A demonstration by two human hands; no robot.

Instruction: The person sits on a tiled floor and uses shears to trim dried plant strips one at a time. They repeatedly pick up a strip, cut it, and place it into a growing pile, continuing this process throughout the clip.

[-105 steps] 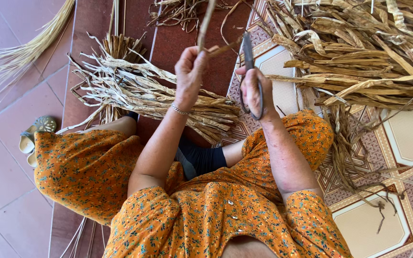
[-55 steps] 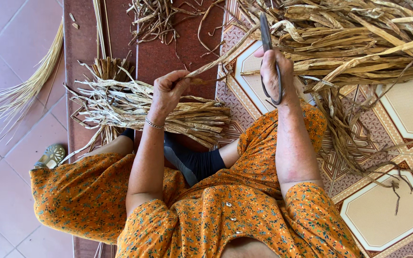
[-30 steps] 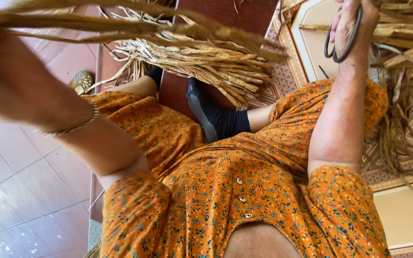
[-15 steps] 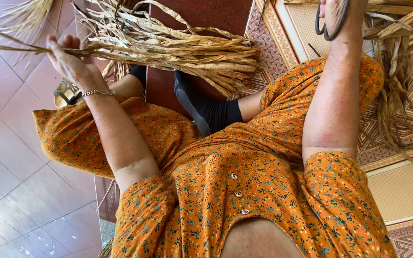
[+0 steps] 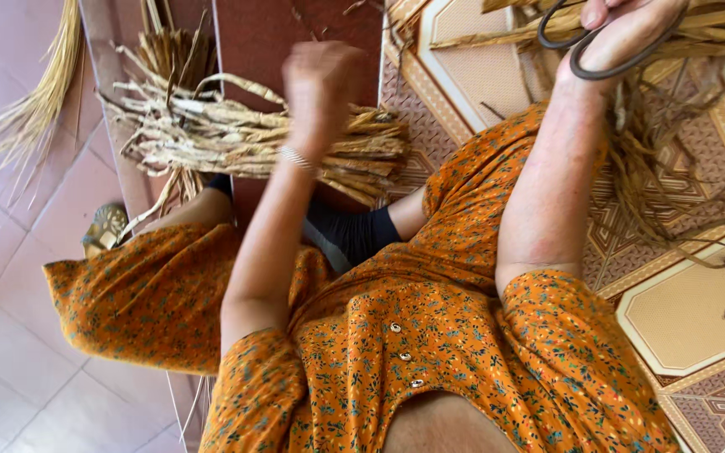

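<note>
Seated person in an orange floral dress, seen from above. The right hand [image 5: 627,29], at the far right edge of the view, is closed on a pair of dark-handled scissors [image 5: 585,52], its fingers passing through the loops; the blades are cut off by the frame. The left hand [image 5: 322,84] is raised above the lap and motion-blurred; it appears loosely curled, but whether its grip is open or closed on anything cannot be told. A thin bracelet [image 5: 298,158] circles that wrist. Just beyond the left hand, a bundle of dried pale stalks [image 5: 211,143] lies across the person's legs and the dark red floor strip [image 5: 295,25]. A larger heap of dried leaves [image 5: 698,109] lies on the patterned floor tiles [image 5: 690,310] beside the right hand. Pale straw fibres [image 5: 27,109] spread over the pink tiles at far left.
</note>
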